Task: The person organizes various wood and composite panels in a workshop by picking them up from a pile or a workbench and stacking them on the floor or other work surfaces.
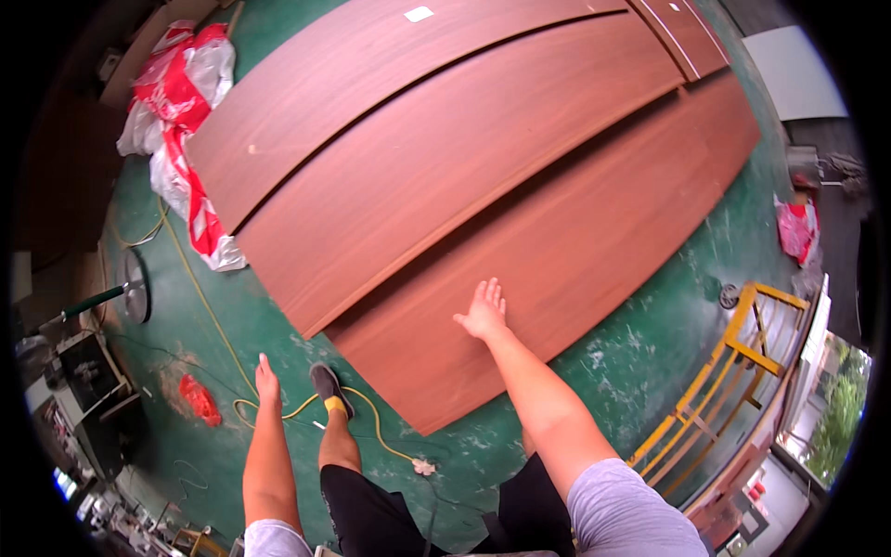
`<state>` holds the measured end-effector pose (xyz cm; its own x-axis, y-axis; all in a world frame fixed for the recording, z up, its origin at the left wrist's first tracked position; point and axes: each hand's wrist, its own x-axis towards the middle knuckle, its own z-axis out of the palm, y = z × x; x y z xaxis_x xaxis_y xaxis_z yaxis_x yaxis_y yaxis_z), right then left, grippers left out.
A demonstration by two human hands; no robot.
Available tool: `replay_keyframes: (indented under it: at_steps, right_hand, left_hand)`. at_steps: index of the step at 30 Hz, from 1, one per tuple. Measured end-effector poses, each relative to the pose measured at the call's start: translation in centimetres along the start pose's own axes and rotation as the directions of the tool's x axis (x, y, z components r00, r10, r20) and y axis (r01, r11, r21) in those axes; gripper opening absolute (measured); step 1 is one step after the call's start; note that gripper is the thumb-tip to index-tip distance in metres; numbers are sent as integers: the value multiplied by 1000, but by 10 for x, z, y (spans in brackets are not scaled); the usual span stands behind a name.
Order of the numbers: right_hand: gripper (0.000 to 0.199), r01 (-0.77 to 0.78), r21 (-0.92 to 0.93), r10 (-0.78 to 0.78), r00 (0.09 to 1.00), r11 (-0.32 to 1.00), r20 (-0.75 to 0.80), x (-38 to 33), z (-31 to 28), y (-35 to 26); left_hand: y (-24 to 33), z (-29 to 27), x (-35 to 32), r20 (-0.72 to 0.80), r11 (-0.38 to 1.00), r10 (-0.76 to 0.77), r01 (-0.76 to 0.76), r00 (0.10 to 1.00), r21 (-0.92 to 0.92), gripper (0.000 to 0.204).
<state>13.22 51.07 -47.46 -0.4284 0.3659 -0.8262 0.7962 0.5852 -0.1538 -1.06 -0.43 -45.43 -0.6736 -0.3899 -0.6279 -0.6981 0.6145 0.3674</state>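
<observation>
One view only, riding on the person's head and tipped steeply down, high above the green floor (278, 306). The fisheye bows the long reddish-brown panels (520, 232) outward. Both forearms rise from the lower edge, close under the lens.

– Where are the hands?
– Right hand (483, 313) lies flat, fingers spread, on the nearest brown panel (575, 251). Left hand (266, 381) hangs open above the green floor (640, 362), near a yellow cable (209, 316).

White rectangular label (419, 14) on far wood panel (371, 84); red-white plastic packaging (181, 111) left.
</observation>
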Motion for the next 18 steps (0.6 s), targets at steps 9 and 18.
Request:
replay_keyframes:
  at_steps: [9,18]
  right_hand:
    - [109,63,-18,-65,981,998,-180,18,47,-27]
    - [107,-31,-150,15,994,988,-108,13,36,-23]
  left_hand:
    - [262,14,280,-335,965,254,-262,907,24,105]
    - [216,-7,378,-51,522,721,-493,691,696,62]
